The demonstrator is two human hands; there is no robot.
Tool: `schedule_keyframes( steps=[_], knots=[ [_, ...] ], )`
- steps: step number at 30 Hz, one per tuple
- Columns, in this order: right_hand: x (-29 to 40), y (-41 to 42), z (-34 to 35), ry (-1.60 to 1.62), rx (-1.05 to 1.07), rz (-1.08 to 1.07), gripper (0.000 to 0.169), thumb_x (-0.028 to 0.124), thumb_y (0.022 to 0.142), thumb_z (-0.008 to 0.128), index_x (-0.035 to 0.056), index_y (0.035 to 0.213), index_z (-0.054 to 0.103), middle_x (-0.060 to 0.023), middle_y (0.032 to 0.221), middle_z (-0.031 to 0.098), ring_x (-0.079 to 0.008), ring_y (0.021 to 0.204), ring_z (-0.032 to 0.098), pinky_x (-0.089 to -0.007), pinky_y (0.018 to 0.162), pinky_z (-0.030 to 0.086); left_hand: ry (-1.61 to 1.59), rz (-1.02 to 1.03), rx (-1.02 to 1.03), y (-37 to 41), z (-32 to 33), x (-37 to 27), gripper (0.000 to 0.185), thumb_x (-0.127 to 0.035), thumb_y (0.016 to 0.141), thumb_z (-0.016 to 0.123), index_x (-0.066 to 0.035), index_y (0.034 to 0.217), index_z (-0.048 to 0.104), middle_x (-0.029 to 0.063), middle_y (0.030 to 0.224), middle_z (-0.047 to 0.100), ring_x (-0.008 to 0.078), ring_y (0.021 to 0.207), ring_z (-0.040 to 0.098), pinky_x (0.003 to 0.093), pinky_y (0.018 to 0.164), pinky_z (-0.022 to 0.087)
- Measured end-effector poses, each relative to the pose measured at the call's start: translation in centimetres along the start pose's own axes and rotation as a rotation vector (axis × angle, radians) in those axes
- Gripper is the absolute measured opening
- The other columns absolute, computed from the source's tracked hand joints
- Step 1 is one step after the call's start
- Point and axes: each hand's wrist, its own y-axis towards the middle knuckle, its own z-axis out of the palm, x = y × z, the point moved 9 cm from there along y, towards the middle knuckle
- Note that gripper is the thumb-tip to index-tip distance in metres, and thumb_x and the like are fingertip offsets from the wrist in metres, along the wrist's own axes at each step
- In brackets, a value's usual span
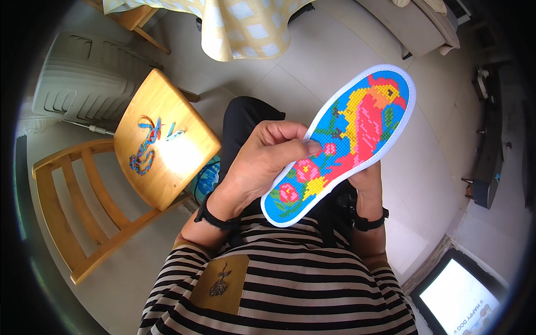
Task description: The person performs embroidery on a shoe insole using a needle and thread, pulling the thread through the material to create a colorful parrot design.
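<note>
An embroidered cross-stitch shoe insole (368, 121) with a white edge is held up in front of me. Its face shows a red and yellow bird and pink flowers on a blue ground. My left hand (268, 150) grips the insole's left edge, thumb on the stitched face and fingers curled at the rim and behind. Behind the insole's lower right edge is my right hand (365, 178); its fingers are hidden, so what they do cannot be seen. Each wrist wears a black strap.
On a wooden chair (184, 121) to my left lie a braided bundle of colored thread (143, 155) and a small light-blue cutter (174, 135). Stacked plastic stools (83, 83) stand behind it. Ahead hangs a checked tablecloth (247, 29); a beige sofa (414, 29) is at upper right.
</note>
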Motion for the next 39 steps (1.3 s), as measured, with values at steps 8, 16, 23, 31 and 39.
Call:
schedule_keyframes(
  steps=[8,16,23,31,39],
  knots=[
    [1.0,0.4,0.3,0.046,-0.033,0.009,0.045,-0.003,0.073,0.07,0.0032,0.116,0.056,-0.0082,0.116,0.061,-0.0198,0.106,0.058,-0.0335,0.09,0.045,0.04,0.003,-0.004,-0.1,0.0,0.0,0.011,-0.006,0.081,0.064,0.003,0.086,0.067,0.0079,0.078,0.069,0.0087,0.064,0.063,0.0207,0.063,0.052],
    [2.3,0.6,1.6,-0.128,0.037,0.019,0.036,-0.002,0.079,0.063,0.0003,0.114,0.054,-0.0107,0.11,0.062,-0.022,0.102,0.06,-0.0337,0.087,0.048,0.211,0.051,-0.028,0.0,-0.2,0.2,0.013,-0.01,0.084,0.064,0.002,0.085,0.067,0.0051,0.074,0.067,0.005,0.063,0.06,0.019,0.059,0.049],
    [1.2,0.8,1.8,-0.051,0.024,0.074,0.03,-0.003,0.082,0.055,-0.0006,0.112,0.054,-0.0112,0.11,0.062,-0.0208,0.101,0.06,-0.0327,0.087,0.047,0.219,0.071,-0.038,0.4,-0.8,0.8,0.016,-0.013,0.086,0.063,0.003,0.084,0.065,0.0049,0.073,0.066,0.0044,0.062,0.06,0.0188,0.058,0.048],
    [0.9,1.2,1.9,0.014,-0.004,0.091,0.027,-0.005,0.08,0.055,-0.0013,0.107,0.057,-0.0098,0.104,0.064,-0.0195,0.096,0.061,-0.032,0.084,0.048,0.228,0.128,-0.042,0.3,-0.7,0.7,0.017,-0.012,0.088,0.061,0.004,0.091,0.063,0.0047,0.077,0.066,0.0047,0.065,0.06,0.0195,0.062,0.049],
    [0.7,1.2,1.7,-0.005,-0.003,0.081,0.025,-0.004,0.081,0.056,-0.001,0.106,0.057,-0.0099,0.103,0.065,-0.0196,0.094,0.062,-0.0321,0.082,0.049,0.205,0.118,-0.026,0.5,-0.9,0.9,0.015,-0.01,0.088,0.06,0.004,0.092,0.064,0.0052,0.079,0.067,0.0054,0.068,0.06,0.0202,0.065,0.05]
  ],
)
